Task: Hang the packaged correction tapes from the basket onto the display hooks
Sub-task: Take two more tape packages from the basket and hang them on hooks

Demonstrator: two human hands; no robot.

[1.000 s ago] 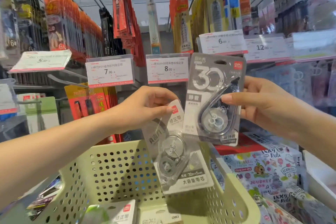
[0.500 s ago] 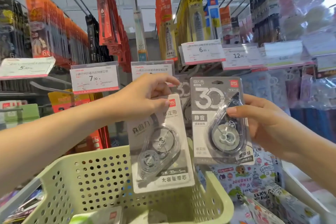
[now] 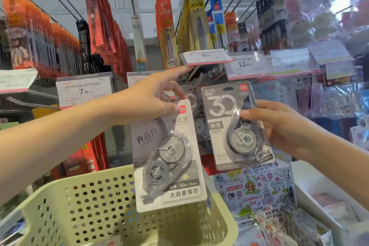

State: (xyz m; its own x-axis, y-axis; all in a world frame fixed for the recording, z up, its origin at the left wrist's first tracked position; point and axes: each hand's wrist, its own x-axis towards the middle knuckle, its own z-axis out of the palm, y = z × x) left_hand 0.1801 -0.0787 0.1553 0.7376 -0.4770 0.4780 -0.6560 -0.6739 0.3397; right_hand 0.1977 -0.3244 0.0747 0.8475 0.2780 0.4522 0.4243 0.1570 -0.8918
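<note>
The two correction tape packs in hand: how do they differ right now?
The light pack in the left hand is pale grey, pinched at its top corner, hanging tilted over the basket. The dark pack in the right hand is darker, printed with a big 30, gripped at its side, held higher. Both are carded blister packs.

Pale green perforated basket; grey tape packages.
</note>
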